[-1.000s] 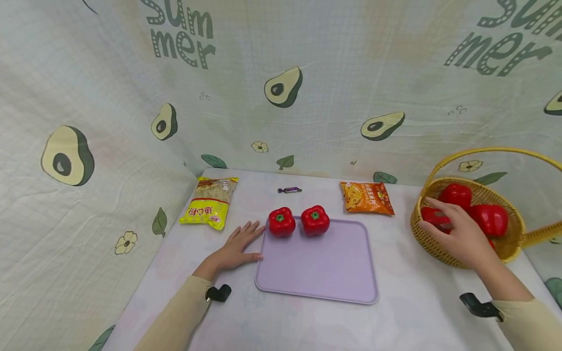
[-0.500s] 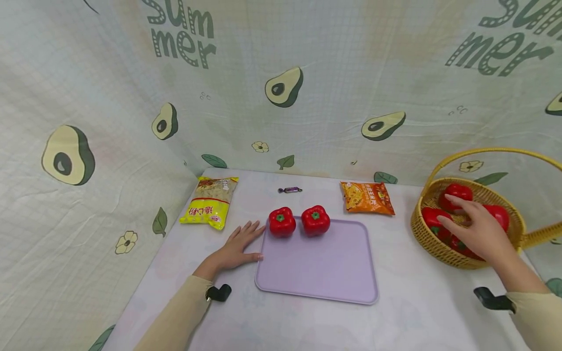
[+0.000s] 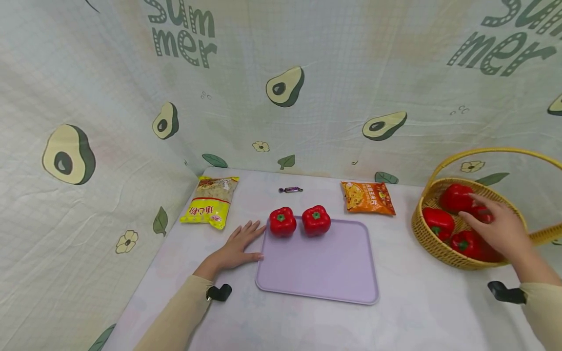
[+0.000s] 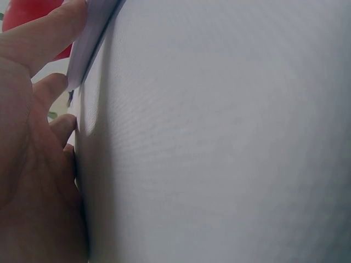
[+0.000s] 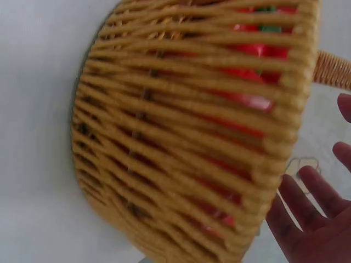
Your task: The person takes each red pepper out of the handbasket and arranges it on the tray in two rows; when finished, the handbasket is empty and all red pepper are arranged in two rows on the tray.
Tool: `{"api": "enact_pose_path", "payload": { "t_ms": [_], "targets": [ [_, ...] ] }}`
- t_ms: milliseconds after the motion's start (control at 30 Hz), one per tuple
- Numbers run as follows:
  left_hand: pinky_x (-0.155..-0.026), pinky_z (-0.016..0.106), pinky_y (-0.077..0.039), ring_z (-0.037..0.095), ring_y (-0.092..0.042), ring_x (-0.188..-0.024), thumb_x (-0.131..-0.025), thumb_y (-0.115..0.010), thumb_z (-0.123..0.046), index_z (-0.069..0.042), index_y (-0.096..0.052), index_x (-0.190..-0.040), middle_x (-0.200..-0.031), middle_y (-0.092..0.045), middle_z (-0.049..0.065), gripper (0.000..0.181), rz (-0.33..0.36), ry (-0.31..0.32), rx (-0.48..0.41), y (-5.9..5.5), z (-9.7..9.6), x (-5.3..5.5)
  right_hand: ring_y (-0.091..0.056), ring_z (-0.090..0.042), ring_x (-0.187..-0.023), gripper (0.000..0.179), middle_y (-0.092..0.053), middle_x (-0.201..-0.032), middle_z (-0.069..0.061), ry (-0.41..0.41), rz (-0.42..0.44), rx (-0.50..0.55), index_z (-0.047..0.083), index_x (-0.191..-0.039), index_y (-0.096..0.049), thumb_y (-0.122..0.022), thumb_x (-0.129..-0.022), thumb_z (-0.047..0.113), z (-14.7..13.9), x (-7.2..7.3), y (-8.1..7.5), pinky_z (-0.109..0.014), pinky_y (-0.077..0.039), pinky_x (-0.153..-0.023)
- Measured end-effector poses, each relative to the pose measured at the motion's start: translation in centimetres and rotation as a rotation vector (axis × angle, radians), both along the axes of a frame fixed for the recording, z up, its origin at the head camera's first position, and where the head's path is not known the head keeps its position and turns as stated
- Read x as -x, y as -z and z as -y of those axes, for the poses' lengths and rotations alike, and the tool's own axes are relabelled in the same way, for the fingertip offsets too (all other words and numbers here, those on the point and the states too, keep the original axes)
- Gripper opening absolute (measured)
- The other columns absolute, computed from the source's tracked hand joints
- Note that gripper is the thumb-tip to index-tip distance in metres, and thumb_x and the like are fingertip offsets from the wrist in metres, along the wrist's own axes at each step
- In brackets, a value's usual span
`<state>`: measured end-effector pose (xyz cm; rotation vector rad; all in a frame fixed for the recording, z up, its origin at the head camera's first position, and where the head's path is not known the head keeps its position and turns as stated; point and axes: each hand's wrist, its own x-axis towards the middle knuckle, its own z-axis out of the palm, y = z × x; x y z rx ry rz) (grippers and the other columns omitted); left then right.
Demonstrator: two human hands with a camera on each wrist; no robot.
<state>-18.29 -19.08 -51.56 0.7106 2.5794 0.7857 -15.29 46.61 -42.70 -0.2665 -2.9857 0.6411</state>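
Glossy red bell peppers (image 3: pixel 456 197) are lying in a round yellow wicker basket (image 3: pixel 434 251); the right hand (image 3: pixel 505 226), loosely spread and holding nothing, is hovering over them, apparently selecting one; grasping would call for curling round it. The left hand (image 3: pixel 234 248) is resting flat, touching a rectangular lilac tray (image 3: pixel 316 268).

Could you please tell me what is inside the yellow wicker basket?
At least four red bell peppers show inside the basket. The right hand hides part of its right side in the head view; anything beneath the hand or peppers cannot be seen.
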Motion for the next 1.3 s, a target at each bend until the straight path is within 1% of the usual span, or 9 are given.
{"api": "enact_pose_path", "payload": {
  "t_ms": [167,267,400,533,733,900,1067,1200,1300],
  "targets": [
    [-0.124,0.052,0.007,0.026,0.003,-0.157,-0.094,-0.066,-0.054,-0.030,-0.021,-0.164,-0.171,-0.008,0.000,0.087,-0.003,0.004,0.003,0.0,0.0,0.1,-0.020,-0.065,-0.134,0.084,-0.023,-0.148,-0.046,0.059,0.029,0.046,0.001,-0.160,-0.019,-0.053,-0.102,0.052,-1.3,0.1,0.3,-0.085,-0.028,-0.093],
    [-0.124,0.052,0.007,0.025,0.004,-0.157,-0.094,-0.066,-0.054,-0.031,-0.020,-0.164,-0.171,-0.007,0.000,0.087,-0.001,0.003,0.003,0.0,-0.1,0.1,-0.020,-0.066,-0.132,0.087,-0.021,-0.147,-0.047,0.087,0.048,0.059,0.001,-0.160,-0.018,-0.054,-0.101,0.054,-1.8,0.2,0.4,-0.084,-0.030,-0.092],
    [-0.124,0.052,0.007,0.024,0.004,-0.157,-0.093,-0.066,-0.055,-0.031,-0.020,-0.164,-0.171,-0.007,-0.001,0.087,0.001,0.001,0.007,-0.1,-0.1,0.1,-0.021,-0.066,-0.129,0.088,-0.019,-0.142,-0.049,0.109,0.059,0.042,-0.001,-0.159,-0.017,-0.055,-0.100,0.054,-2.4,0.2,0.5,-0.083,-0.034,-0.090],
    [-0.125,0.052,0.007,0.024,0.004,-0.157,-0.093,-0.066,-0.054,-0.030,-0.021,-0.164,-0.171,-0.007,-0.001,0.087,-0.001,0.002,0.008,-0.1,-0.1,0.1,-0.019,-0.067,-0.130,0.090,-0.016,-0.142,-0.050,0.126,0.069,0.030,-0.002,-0.158,-0.016,-0.057,-0.100,0.053,-2.7,0.3,0.6,-0.082,-0.036,-0.090],
    [-0.124,0.052,0.007,0.025,0.004,-0.157,-0.093,-0.067,-0.054,-0.030,-0.021,-0.164,-0.171,-0.008,0.000,0.087,0.003,0.001,-0.003,-0.2,-0.2,0.1,-0.016,-0.067,-0.134,0.091,-0.013,-0.146,-0.050,0.132,0.088,0.031,-0.004,-0.158,-0.015,-0.056,-0.100,0.053,-3.0,0.7,0.5,-0.083,-0.032,-0.095],
    [-0.125,0.052,0.006,0.026,0.003,-0.157,-0.093,-0.067,-0.053,-0.029,-0.021,-0.164,-0.171,-0.009,0.002,0.088,-0.002,0.004,-0.003,-0.3,-0.2,0.1,-0.017,-0.068,-0.133,0.093,-0.015,-0.147,-0.049,0.124,0.112,0.051,-0.007,-0.157,-0.012,-0.057,-0.100,0.052,-3.2,1.1,0.6,-0.083,-0.029,-0.097],
    [-0.124,0.054,0.006,0.029,0.002,-0.157,-0.094,-0.068,-0.049,-0.025,-0.024,-0.164,-0.171,-0.011,0.006,0.086,-0.007,0.012,-0.025,-0.4,-0.2,0.1,-0.020,-0.067,-0.128,0.097,-0.012,-0.144,-0.051,0.167,0.151,0.077,-0.012,-0.155,-0.008,-0.059,-0.099,0.049,-3.1,1.3,0.9,-0.081,-0.033,-0.096],
    [-0.124,0.054,0.005,0.029,0.001,-0.157,-0.094,-0.068,-0.049,-0.024,-0.024,-0.163,-0.171,-0.011,0.006,0.086,-0.002,0.014,-0.026,-0.4,-0.1,0.1,-0.022,-0.064,-0.120,0.098,-0.013,-0.135,-0.051,0.164,0.158,0.079,-0.016,-0.152,-0.014,-0.063,-0.097,0.050,-3.2,1.4,1.2,-0.079,-0.041,-0.090],
    [-0.124,0.054,0.006,0.029,0.002,-0.157,-0.094,-0.068,-0.050,-0.025,-0.023,-0.164,-0.171,-0.010,0.005,0.086,-0.006,0.016,-0.019,-0.3,-0.1,0.1,-0.024,-0.063,-0.117,0.097,-0.017,-0.131,-0.050,0.152,0.176,0.072,-0.018,-0.148,-0.020,-0.063,-0.097,0.053,-3.3,1.3,1.4,-0.078,-0.042,-0.089]
  ]
}}
